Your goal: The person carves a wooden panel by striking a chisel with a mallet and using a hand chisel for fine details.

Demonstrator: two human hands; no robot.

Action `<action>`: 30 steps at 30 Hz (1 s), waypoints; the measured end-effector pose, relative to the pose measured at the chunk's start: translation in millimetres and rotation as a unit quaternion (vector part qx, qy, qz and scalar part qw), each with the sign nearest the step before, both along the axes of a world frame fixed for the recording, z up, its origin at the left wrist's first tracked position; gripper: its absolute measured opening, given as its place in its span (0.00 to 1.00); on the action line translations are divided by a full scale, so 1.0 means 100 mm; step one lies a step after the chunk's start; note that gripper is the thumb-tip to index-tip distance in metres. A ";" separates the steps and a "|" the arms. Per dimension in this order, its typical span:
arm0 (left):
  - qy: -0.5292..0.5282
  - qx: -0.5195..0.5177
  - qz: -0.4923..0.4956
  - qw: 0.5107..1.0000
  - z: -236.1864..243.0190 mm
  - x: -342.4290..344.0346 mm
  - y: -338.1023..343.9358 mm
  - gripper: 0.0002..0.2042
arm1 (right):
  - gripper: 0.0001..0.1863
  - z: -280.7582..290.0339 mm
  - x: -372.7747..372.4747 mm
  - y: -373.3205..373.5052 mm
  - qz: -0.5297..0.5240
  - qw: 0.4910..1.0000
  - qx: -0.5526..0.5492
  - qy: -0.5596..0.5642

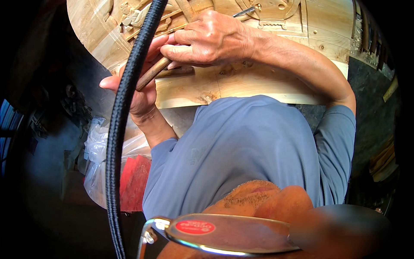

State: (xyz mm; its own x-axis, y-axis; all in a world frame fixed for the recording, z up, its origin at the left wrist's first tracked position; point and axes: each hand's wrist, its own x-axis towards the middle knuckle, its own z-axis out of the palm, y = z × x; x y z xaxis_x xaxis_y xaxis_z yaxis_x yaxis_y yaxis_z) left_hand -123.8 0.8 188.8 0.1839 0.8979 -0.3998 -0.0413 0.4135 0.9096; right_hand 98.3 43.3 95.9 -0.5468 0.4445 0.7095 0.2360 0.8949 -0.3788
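Observation:
A round wooden handle [154,74], most likely that of a carving chisel, slants between my two hands. My right hand [209,41] is closed around its forward part, over the panel. The handle's rear end meets the palm of my left hand [144,93]; the thumb sticks out to the side, and the fingers run up along the tool, partly hidden by the cord. The tool's working end is hidden by my right hand. Below both hands is a pale wooden panel [189,91] with carved relief [136,15] at its far left part.
A thick black braided cord [122,112] crosses the view at left. A metal-bladed tool [244,12] lies on the panel beyond my right wrist. Near the panel's front lies a brown wooden piece [183,72]. A clear plastic bag [95,149] and a red object [136,181] are at lower left.

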 end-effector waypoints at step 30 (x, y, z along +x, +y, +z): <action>0.010 -0.022 -0.003 1.000 0.12 0.07 0.04 0.66 | 0.12 0.27 0.11 0.08 0.061 0.994 -0.089 0.017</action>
